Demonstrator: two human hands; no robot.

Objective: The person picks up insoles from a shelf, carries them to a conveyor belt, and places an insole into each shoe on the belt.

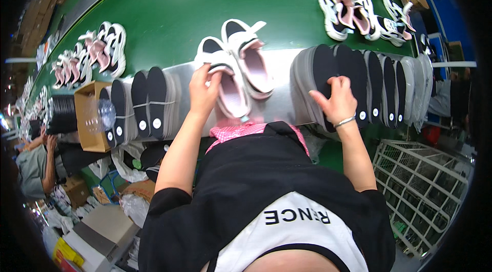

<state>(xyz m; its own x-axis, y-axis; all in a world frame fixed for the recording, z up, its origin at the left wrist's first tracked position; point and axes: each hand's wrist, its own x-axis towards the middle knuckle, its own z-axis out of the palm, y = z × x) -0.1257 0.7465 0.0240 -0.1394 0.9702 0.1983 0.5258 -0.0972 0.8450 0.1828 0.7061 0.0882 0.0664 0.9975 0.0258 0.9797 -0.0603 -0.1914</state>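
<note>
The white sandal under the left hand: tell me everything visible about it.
The white sandal has a pale pink footbed, white straps and a black heel patch. It lies sole-down, heel away from the person, on the metal ledge by the green belt. The left hand grips its near-left strap; its twin touches its right side.

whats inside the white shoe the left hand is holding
The left hand grips the near white shoe at its opening. Inside, a pale pink lining shows along the footbed. The toe end is covered by the strap and upper, so nothing there can be seen.
</note>
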